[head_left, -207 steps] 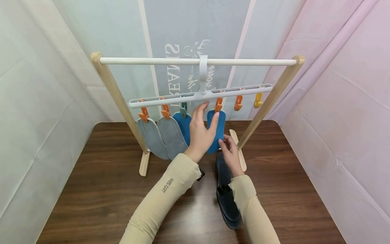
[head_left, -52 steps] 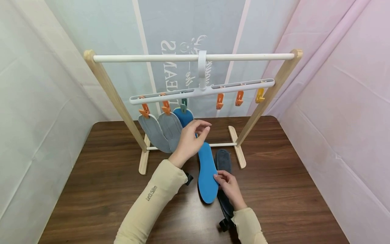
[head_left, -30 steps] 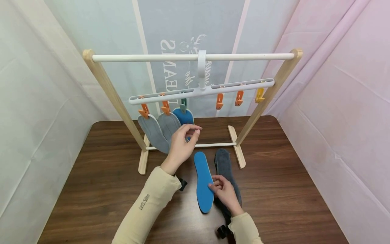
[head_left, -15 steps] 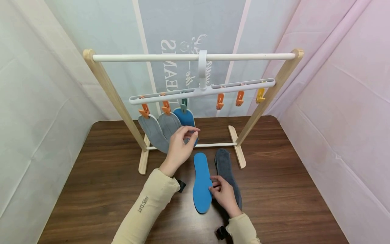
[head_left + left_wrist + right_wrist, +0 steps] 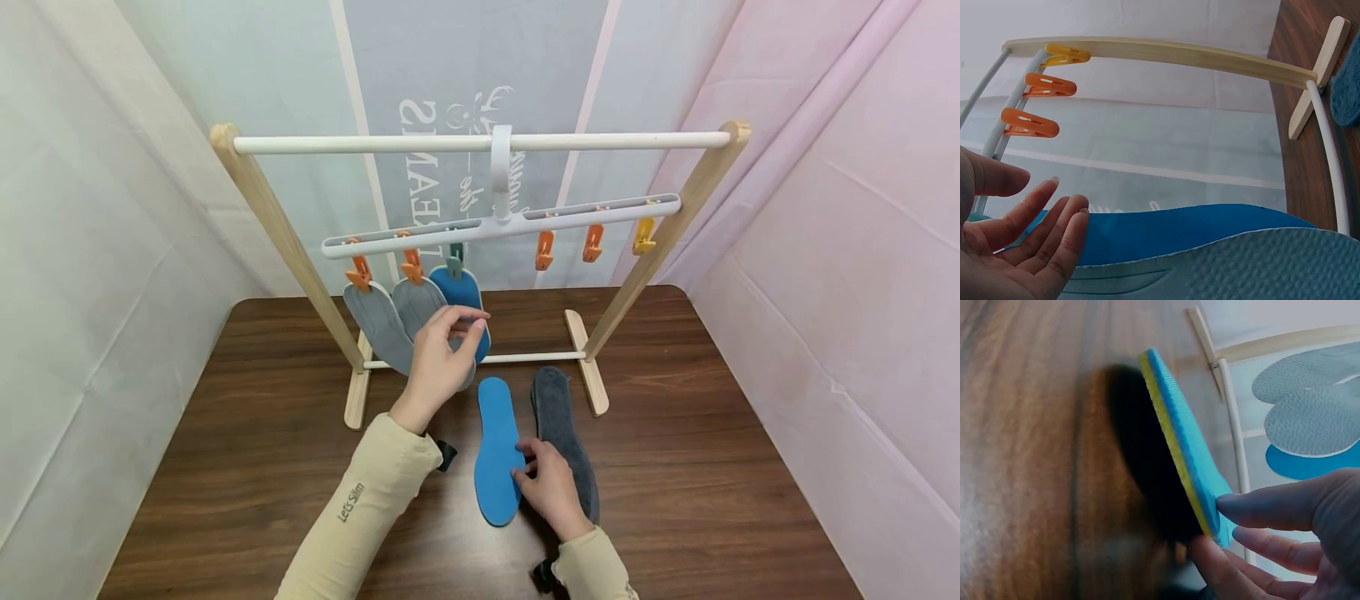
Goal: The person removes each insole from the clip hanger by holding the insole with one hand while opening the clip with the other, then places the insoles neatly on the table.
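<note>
Got the blue insole [image 5: 497, 454] pinched by its right edge in the right hand [image 5: 553, 485], just left of the dark gray insole [image 5: 558, 408]. Left hand [image 5: 441, 354] is kinda loosely curled by the hanging insoles [image 5: 377, 325].

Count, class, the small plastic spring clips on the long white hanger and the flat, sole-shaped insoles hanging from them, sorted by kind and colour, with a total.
Orange plastic spring clips: 4
Green plastic spring clip: 1
Yellow plastic spring clip: 1
Grey hanging insoles: 2
Blue hanging insole: 1
Total: 9
</note>
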A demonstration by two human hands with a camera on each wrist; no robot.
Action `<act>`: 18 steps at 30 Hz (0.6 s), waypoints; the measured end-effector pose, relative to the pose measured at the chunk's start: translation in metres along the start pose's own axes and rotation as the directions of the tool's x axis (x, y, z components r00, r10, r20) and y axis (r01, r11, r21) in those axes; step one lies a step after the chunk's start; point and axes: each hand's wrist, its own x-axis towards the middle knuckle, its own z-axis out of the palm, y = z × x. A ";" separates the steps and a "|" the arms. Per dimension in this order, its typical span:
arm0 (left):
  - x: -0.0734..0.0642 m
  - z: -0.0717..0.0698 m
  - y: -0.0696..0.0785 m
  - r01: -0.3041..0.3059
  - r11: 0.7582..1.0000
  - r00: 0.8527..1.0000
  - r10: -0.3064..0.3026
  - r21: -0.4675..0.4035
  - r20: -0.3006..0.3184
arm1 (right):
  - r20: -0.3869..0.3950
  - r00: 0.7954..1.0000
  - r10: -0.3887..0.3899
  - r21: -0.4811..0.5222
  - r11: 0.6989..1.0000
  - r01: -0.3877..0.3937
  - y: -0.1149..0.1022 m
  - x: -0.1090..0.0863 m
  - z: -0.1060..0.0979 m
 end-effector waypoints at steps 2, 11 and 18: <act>0.000 0.000 0.000 -0.003 1.000 1.000 0.003 0.001 -0.002 | -0.005 1.000 -0.002 -0.006 1.000 0.002 0.000 0.000 0.001; 0.001 -0.001 -0.004 0.001 1.000 1.000 -0.001 -0.008 -0.019 | -0.033 0.998 -0.046 -0.082 0.996 0.043 -0.004 -0.002 0.006; 0.003 -0.005 -0.004 0.009 1.000 0.999 -0.009 -0.007 -0.033 | -0.034 0.997 -0.074 -0.122 0.990 0.069 -0.002 -0.003 0.011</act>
